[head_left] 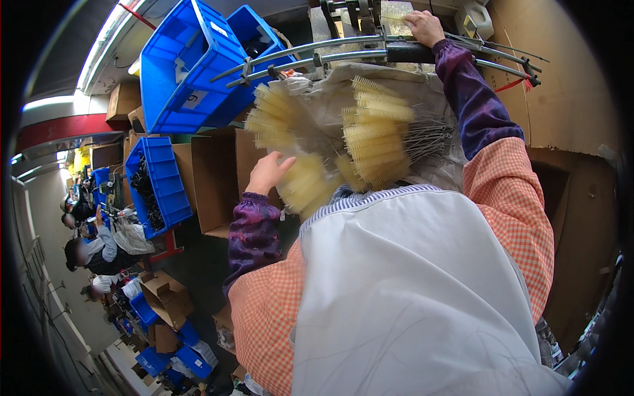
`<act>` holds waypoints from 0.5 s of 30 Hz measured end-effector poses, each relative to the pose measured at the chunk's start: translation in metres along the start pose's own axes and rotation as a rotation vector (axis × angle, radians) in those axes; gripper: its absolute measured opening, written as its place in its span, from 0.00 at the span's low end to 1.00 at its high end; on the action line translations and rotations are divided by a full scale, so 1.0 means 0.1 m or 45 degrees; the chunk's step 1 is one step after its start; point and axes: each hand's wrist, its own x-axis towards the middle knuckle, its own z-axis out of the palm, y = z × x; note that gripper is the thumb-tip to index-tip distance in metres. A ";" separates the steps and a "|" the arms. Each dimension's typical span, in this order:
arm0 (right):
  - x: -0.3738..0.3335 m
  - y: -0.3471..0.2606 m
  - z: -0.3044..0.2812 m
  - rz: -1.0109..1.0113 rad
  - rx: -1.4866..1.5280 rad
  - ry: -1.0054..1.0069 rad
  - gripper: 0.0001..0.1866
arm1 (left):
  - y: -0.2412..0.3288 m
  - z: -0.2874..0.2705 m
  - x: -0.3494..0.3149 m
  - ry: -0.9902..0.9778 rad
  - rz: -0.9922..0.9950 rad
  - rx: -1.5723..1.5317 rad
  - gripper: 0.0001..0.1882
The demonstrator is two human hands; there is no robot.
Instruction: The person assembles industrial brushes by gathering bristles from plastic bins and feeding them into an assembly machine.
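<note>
My right hand (424, 28) reaches to the machine (353, 16) at the far side, fingers pinched on what looks like a pale yellow bristle brush (393, 19), only partly visible. Nearer to me, my left hand (265, 173) has its thumb and fingers apart beside a blurred pile of yellow brushes (307, 183). A larger stack of yellow brushes (376, 135) lies on a grey plastic sheet (317, 99), its twisted wire stems (428, 137) pointing right. Another bunch of brushes (271, 115) rests at the sheet's left side.
Curved metal rails (353, 58) run across in front of the machine. To the left stand blue crates (191, 72), an open cardboard box (214, 178) and a blue bin of dark parts (158, 188). Cardboard (555, 79) walls the right side. Other people (105, 251) are farther left.
</note>
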 end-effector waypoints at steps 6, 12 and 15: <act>0.10 -0.01 -0.03 -0.023 -0.205 -0.044 0.12 | 0.00 0.00 -0.01 -0.137 0.046 -0.081 0.29; -0.10 0.26 -0.04 0.301 -0.398 -0.062 0.20 | 0.03 -0.09 -0.10 -0.248 0.084 -0.308 0.28; -0.27 0.30 -0.09 0.380 -0.504 0.121 0.22 | -0.02 -0.14 -0.12 -0.276 0.056 -0.335 0.25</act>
